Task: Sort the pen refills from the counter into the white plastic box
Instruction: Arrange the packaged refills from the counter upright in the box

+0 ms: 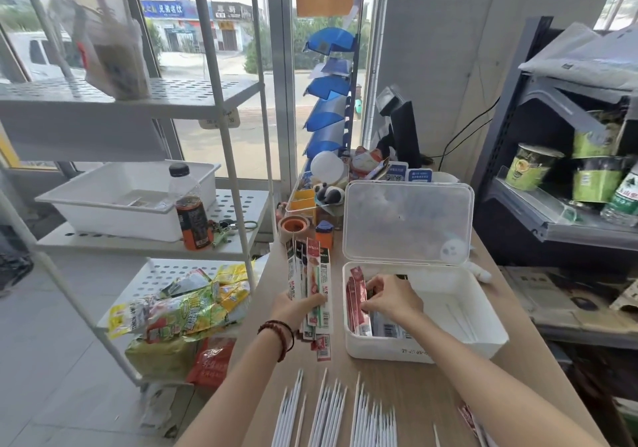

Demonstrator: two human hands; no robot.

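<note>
We count two hands at work over the wooden counter (431, 388). The left hand (293, 306), with a beaded bracelet (279, 334) on its wrist, has its fingers curled round a fan of refill packets (312, 274) held upright just left of the white plastic box (483, 336). We make out four packet tops in the fan, and more ends stick out below the hand. The right hand (390, 300) reaches into the box and pinches the red packets (357, 294) standing on edge against its left wall. We see at least two of these, and the exact number is hard to tell. One flat packet with a barcode lies on the box floor, near side. The box's one clear lid (407, 218) stands open at the far side.

On the near counter, loose white refills (328, 408) lie in three bunches, all pointing away from us; they are too many and too blurred to count singly.

Far left of the box sit one tape roll (293, 227) and one panda figure (329, 194). On the left shelf stand one bottle (190, 208) and one white tray (103, 211).
</note>
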